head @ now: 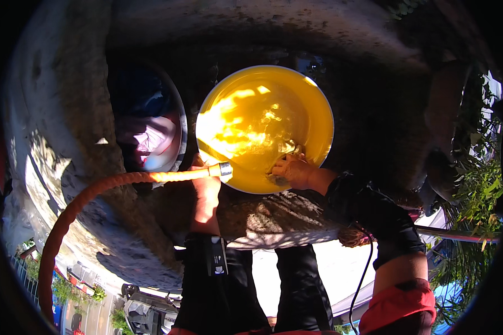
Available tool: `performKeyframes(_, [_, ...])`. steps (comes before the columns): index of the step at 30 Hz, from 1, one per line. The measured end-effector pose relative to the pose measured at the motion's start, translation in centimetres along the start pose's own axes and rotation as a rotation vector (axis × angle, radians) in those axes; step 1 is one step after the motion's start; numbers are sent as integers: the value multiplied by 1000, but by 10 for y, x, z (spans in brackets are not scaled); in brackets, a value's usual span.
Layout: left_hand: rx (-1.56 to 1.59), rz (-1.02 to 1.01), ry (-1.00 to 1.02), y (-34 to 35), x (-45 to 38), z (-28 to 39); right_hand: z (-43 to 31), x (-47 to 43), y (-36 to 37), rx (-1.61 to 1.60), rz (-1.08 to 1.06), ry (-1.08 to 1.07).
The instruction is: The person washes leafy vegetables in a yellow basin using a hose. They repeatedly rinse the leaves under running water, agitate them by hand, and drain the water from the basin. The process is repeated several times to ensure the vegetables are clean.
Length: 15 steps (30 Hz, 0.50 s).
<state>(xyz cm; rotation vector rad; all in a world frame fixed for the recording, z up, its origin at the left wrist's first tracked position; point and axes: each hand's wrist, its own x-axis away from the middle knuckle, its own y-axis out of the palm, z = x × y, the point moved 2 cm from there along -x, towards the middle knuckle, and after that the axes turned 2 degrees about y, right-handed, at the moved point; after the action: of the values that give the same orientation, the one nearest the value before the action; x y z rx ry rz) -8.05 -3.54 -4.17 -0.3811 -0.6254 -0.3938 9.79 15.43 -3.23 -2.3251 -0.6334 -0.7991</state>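
A round yellow basin [318, 113] with a pale rim holds shallow water that glints in the sun. Inside its lower right part, my right hand [295, 171] closes on a wet, cloth-like item [291, 147]; glare and my fingers hide most of it. At the basin's lower left rim is my left hand [205, 184]. An orange, wrapped hose [130, 179] crosses in front of this hand, its dark-collared end [225, 168] pointing over the rim. The fingers are partly hidden, so whether they grip the hose or the rim is unclear.
Left of the yellow basin stands a shaded round tub [183, 125] with pale pink cloth [153, 134] inside. A rough stone or concrete ledge [285, 217] runs along the near side, and a wall [84, 104] rises at left. Leafy plants [482, 188] grow at right.
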Motion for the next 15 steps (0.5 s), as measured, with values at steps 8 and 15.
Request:
performKeyframes(8, [-239,-20,160,-5,-6,-12,-78,-109,-31,-899,447,-278])
performKeyframes(15, [-393,-96,62,-1,-1,17,-55,-156,-95,-2054,1034,-354])
